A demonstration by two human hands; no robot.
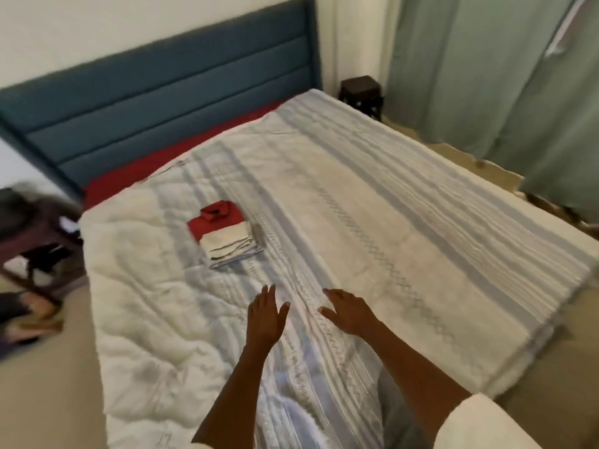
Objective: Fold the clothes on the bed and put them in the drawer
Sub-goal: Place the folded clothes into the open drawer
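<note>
A small stack of folded clothes (pixel 223 234) lies on the bed (pixel 372 205), left of its middle: a red collared shirt under a cream piece, with pale striped cloth at the bottom. My left hand (pixel 265 314) hovers over the quilt, fingers apart and empty, a little below and right of the stack. My right hand (pixel 348 311) is beside it, palm down, fingers spread, holding nothing. No drawer is in view.
A blue padded headboard (pixel 155 102) stands at the back, a red sheet strip (pixel 155 166) below it. A cluttered low table (pixel 35 241) sits at the left. A dark stool (pixel 362 92) and green curtains (pixel 486 76) are at the right.
</note>
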